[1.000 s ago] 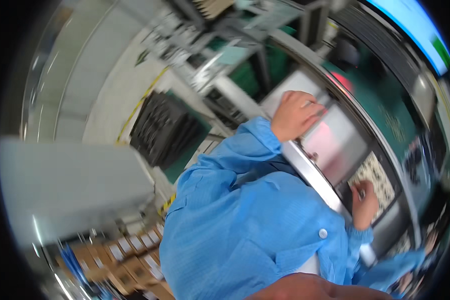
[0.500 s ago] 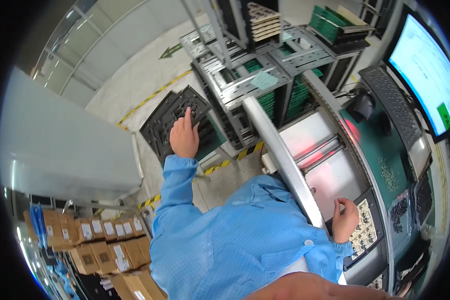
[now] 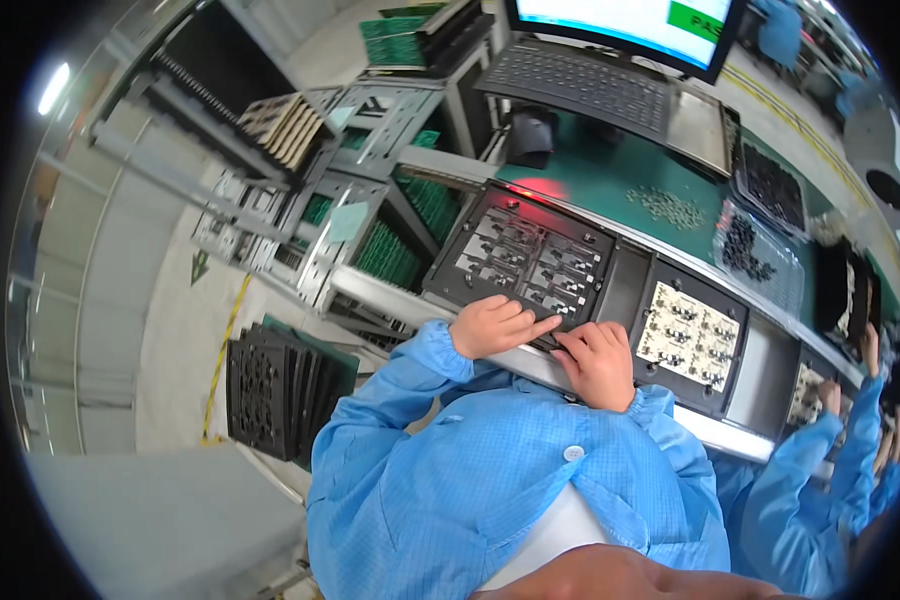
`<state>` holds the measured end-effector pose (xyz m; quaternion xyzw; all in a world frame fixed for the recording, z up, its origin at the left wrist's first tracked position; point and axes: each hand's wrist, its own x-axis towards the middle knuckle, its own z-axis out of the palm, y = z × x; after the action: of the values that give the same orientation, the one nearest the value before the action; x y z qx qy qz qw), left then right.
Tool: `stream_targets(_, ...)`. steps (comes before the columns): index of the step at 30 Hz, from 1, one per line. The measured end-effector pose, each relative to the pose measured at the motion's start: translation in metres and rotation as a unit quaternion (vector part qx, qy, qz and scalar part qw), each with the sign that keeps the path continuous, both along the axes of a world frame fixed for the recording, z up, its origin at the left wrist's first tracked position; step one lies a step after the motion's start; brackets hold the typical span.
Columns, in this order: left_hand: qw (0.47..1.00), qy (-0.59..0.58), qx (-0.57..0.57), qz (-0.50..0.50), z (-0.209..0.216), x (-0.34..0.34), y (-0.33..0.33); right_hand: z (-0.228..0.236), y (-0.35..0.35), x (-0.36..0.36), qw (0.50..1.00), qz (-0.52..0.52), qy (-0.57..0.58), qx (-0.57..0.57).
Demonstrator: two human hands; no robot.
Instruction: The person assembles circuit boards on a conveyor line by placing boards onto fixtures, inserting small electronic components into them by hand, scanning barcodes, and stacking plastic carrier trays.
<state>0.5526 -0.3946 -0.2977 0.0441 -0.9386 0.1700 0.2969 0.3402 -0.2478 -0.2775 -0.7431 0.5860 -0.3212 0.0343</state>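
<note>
One black tray [image 3: 453, 272], not yet showing a board, lay left of the populated cream board [image 3: 688, 335], where the left hand [image 3: 493, 326], index outstretched, and right hand [image 3: 600, 365], fingers nearly pinched, met the tray's edge, any hold unclear.

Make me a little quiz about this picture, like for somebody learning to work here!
1. Pick one: which thing are the left grip and right grip right beside?
A) the monitor
B) the black fixture
C) the keyboard

2. True or false: the cream board lies to the left of the black fixture.

3. Fill the gap: the tiny loose pieces are scattered on a ____ surface.

Key:
1. B
2. False; it lies to the right.
3. green
</note>
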Motion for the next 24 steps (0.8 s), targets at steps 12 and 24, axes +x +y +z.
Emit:
stream_targets(12, 0.850, 0.031, 0.391, 0.353, -0.039, 0.050, -0.056, -0.037, 0.008, -0.006, 0.999, -0.035, -0.027, -0.019)
stream_targets(24, 0.473, 0.784, 0.335, 0.223, 0.031, 0.244, -0.330, -0.026, 0.030, -0.040, 0.999, -0.044, -0.018, -0.024)
